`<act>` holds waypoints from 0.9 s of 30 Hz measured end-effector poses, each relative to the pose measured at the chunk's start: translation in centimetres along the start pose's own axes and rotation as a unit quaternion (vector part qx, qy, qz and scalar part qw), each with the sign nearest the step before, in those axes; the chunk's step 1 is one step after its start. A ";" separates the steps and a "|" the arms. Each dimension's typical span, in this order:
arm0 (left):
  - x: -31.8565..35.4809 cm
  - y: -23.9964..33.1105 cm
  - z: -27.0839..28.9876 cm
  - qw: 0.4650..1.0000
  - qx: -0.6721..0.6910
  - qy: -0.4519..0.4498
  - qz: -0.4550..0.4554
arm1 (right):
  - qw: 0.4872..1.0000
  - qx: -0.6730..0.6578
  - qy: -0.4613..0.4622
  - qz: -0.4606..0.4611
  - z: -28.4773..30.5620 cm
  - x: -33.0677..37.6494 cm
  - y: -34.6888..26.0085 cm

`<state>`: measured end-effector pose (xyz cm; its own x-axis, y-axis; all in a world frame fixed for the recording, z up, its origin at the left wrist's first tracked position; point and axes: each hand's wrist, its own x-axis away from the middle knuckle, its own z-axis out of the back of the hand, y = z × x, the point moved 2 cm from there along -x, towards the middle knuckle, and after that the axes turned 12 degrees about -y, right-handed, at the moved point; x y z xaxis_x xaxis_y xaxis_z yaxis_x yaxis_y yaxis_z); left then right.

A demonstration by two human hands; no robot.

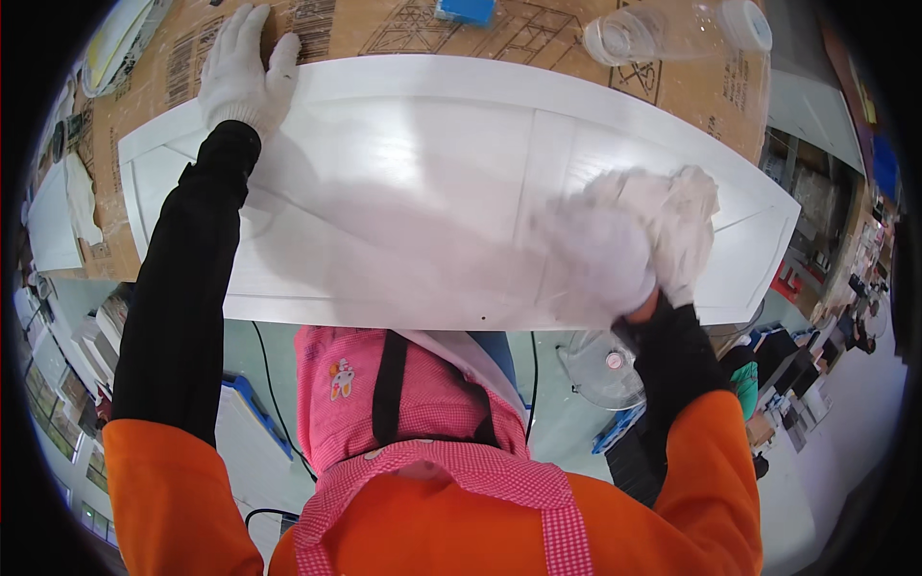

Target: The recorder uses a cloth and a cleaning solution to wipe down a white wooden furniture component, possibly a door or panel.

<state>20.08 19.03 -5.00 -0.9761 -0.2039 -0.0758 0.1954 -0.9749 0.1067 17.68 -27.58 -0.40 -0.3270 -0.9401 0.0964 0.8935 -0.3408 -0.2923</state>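
Pink checked apron (423, 413) is being worn nearest the lens. Beyond it, a white panel (413, 182) is lying across the cardboard-covered desk (384, 29). A crumpled white cloth (677, 216) is being held in the gloved right hand (600, 254), its grip closed around it on the panel's right part. The gloved left hand (242, 69) is being pressed flat, fingers spread, on the far left corner.

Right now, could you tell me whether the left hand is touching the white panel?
Touching: the head view shows the gloved left hand pressed flat on the white panel's far corner.

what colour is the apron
Pink and white check apron, best seen in the head view.
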 end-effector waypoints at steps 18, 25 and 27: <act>0.2 0.6 0.8 0.999 -0.004 -0.031 0.020 | 0.666 -0.499 0.328 -0.447 2.8 -5.3 -5.5; -0.3 2.7 1.9 0.999 0.035 -0.023 0.013 | 0.700 -0.558 0.210 -0.393 5.6 -20.9 -5.9; -0.6 2.9 4.0 0.963 0.243 -0.097 0.068 | 0.766 -0.458 0.193 -0.406 9.0 -23.4 -6.7</act>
<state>20.88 16.71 -0.66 -0.9533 -0.2601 0.1536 0.3009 -0.7733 0.5581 22.10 -3.34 7.84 -0.8859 -0.2874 0.3640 -0.1873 -0.4963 -0.8477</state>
